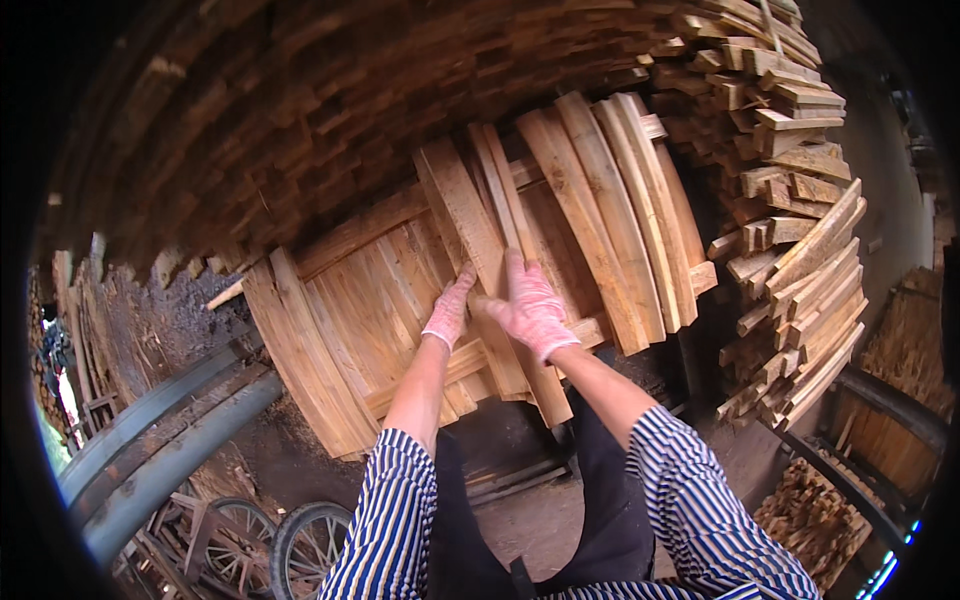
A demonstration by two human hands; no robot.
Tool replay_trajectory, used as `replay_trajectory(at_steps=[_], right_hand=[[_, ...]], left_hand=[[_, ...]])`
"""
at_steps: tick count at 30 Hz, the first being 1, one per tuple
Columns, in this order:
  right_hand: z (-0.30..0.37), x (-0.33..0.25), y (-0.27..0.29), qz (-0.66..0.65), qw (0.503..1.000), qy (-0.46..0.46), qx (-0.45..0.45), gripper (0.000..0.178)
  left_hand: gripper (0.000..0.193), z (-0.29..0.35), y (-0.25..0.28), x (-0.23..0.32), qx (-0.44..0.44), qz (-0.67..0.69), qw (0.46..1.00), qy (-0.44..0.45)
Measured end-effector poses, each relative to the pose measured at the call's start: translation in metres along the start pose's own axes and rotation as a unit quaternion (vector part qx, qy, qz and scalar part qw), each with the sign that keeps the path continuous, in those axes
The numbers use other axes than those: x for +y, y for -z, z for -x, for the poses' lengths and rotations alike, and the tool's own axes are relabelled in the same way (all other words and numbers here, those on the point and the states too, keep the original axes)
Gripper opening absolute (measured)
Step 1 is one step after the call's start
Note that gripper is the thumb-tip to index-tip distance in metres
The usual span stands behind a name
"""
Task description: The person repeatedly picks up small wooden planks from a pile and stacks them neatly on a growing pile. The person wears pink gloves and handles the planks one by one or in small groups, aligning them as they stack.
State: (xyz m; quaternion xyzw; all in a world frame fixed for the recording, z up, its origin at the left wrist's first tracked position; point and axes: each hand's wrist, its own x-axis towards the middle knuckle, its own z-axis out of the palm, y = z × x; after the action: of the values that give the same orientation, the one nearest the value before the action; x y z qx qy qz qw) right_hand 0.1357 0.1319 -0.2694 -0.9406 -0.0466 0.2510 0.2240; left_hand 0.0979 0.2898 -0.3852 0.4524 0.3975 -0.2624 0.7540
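A: Report the position of both hands.

B: The left hand (449, 312) and the right hand (530, 305), each in a pale pink glove, lie on a narrow wooden slat (492, 262). The slat runs lengthwise away from the person, tilted slightly to the left at its far end.

A: State of the grip?

B: Left hand: fingers extended along the left edge of the slat, touching it, not clenched. Right hand: palm flat against the right side of the slat, fingers spread and pointing up along it. Whether either thumb hooks under the wood cannot be determined from the head view.

A: Location of the slat?

B: It rests on top of a layer of flat boards (350, 310) stacked in front of the person. A crosswise batten (470, 362) passes beneath its near end. To the right, a group of longer curved planks (620, 220) leans on the same stack, just beside the slat.

A: Surroundings?

B: A tall criss-cross pile of short wood pieces (800, 230) stands at the right, well apart from the hands. A dark wall of stacked timber (300, 110) fills the background. At lower left, 2 grey metal rails (170, 430) and 2 spoked wheels (305, 545) are visible. The forearms emerge from blue-and-white striped sleeves (690, 500).
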Motion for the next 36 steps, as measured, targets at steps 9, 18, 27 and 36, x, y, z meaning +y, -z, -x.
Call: replay_trajectory(at_steps=[9, 18, 27, 36], right_hand=[[0.038, -0.055, -0.037, -0.065, 0.992, 0.087, -0.063, 0.098], [0.017, -0.030, -0.021, 0.116, 0.959, 0.048, 0.255, 0.093], [0.002, -0.039, -0.039, 0.022, 0.979, 0.030, 0.200, 0.081], [-0.013, -0.121, -0.162, -0.066, 0.998, -0.003, -0.007, 0.100]], left_hand=[[0.098, 0.046, 0.079, -0.034, -0.001, 0.140, 0.988, -0.067], [0.060, 0.110, 0.175, -0.006, 0.141, 0.078, 0.983, -0.092], [0.067, 0.106, 0.212, -0.027, 0.176, 0.028, 0.979, -0.095], [0.087, 0.095, 0.203, -0.011, 0.322, -0.246, 0.894, -0.191]])
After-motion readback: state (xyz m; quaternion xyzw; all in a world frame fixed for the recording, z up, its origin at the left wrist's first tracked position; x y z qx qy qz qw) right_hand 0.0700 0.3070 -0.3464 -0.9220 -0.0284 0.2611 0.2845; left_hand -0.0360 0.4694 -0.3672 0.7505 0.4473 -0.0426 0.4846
